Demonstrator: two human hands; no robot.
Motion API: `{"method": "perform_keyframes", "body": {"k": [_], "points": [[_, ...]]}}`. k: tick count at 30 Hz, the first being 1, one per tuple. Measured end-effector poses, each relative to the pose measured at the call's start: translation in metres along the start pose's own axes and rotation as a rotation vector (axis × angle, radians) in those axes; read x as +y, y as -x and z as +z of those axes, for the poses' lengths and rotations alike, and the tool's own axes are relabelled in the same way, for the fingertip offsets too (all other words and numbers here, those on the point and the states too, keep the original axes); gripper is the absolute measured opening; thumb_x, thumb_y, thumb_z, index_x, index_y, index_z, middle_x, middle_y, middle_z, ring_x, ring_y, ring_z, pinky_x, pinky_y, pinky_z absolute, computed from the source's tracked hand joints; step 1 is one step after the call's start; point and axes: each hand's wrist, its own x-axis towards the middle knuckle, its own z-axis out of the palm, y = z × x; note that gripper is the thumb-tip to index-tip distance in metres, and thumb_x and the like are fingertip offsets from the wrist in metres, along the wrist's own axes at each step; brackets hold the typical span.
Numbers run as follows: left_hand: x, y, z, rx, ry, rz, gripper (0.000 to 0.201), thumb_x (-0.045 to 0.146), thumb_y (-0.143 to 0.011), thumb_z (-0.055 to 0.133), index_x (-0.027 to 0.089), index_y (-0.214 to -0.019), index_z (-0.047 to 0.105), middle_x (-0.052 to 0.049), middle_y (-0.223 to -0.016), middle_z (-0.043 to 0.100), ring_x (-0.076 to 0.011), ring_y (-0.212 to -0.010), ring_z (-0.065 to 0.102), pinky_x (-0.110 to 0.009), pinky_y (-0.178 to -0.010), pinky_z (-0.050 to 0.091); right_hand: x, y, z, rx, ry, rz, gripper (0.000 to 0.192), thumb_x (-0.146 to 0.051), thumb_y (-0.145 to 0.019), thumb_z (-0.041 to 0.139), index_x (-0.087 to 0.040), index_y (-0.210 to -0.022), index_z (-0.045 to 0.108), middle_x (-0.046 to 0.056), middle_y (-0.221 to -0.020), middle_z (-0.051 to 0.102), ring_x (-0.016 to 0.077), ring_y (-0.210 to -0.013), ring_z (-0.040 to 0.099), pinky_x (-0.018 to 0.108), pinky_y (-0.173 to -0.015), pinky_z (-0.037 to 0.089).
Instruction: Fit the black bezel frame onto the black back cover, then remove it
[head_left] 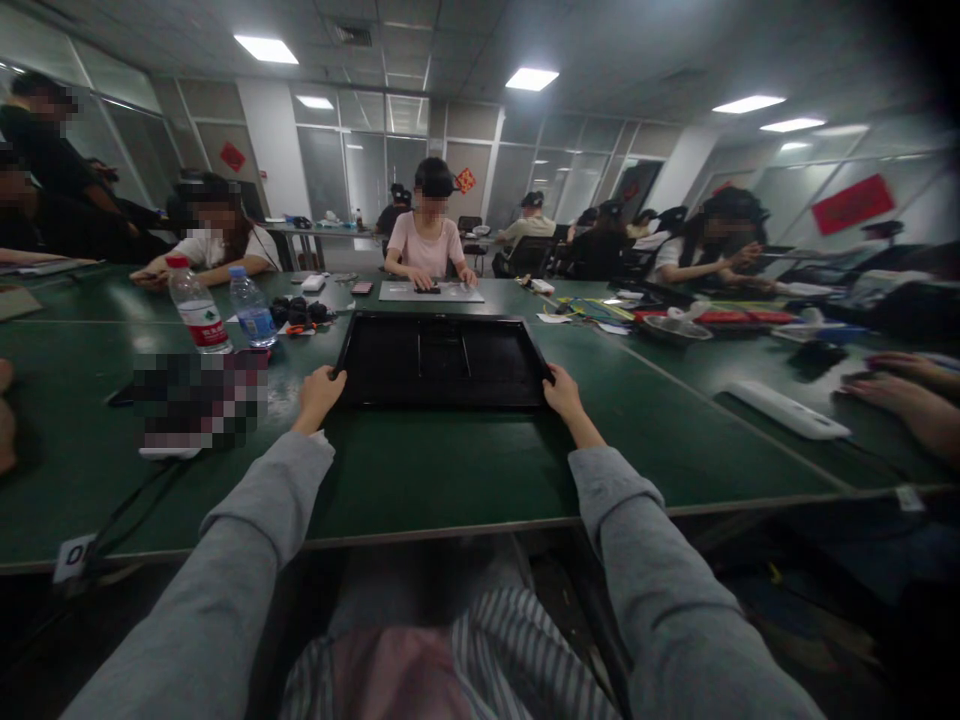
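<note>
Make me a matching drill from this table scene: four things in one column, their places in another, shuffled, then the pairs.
Things:
1. black tray
2. left hand
3. right hand
4. water bottles

Places:
A. gripping the tray's near right corner
B. standing on the green table, left of the tray
C. gripping the tray's near left corner
D. flat on the table straight ahead, between both hands

Pairs: 1-D, 2-C, 3-A, 4-B
</note>
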Motion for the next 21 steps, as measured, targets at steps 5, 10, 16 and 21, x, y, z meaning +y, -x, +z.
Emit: {"method": "perform_keyframes", "body": {"k": [5, 10, 16, 21], "points": [[0.003, 0.004, -0.005, 0.022, -0.076, 0.025, 0.043, 0.051, -0.098, 0.056, 0.020, -0.117, 0.077, -0.019, -0.117, 0.078, -0.0382, -0.117, 0.070, -0.046, -0.097, 0.052, -0.005, 0.000, 0.001, -0.013, -0.073, 0.093, 0.046, -0.025, -0.085, 0.059, -0.018, -0.129, 0.068, 0.016, -0.117, 0.076, 0.0347, -0.120, 0.068, 0.059, -0.113, 0.050], [0.006, 0.005, -0.006, 0.017, -0.094, 0.062, 0.043, 0.049, -0.101, 0.051, 0.019, -0.114, 0.079, -0.018, -0.114, 0.078, -0.0369, -0.113, 0.071, -0.044, -0.096, 0.051, 0.007, -0.003, 0.006, -0.005, -0.092, 0.104, 0.047, -0.022, -0.082, 0.058, -0.019, -0.127, 0.068, 0.015, -0.118, 0.076, 0.0336, -0.121, 0.068, 0.058, -0.114, 0.050], [0.008, 0.008, -0.005, 0.012, -0.077, 0.079, 0.046, 0.048, -0.103, 0.049, 0.017, -0.118, 0.078, -0.019, -0.116, 0.077, -0.0361, -0.113, 0.071, -0.044, -0.098, 0.049, 0.025, -0.007, 0.014, -0.016, -0.048, 0.150, 0.053, -0.016, -0.080, 0.053, -0.014, -0.132, 0.065, 0.018, -0.129, 0.073, 0.0324, -0.127, 0.066, 0.056, -0.115, 0.049], [0.009, 0.010, -0.007, 0.029, -0.087, 0.084, 0.047, 0.049, -0.103, 0.047, 0.018, -0.117, 0.079, -0.019, -0.116, 0.077, -0.0366, -0.111, 0.071, -0.044, -0.095, 0.050, 0.027, -0.006, 0.014, 0.011, -0.046, 0.127, 0.055, -0.015, -0.081, 0.052, -0.013, -0.135, 0.064, 0.020, -0.133, 0.071, 0.0339, -0.130, 0.065, 0.056, -0.115, 0.049]]}}
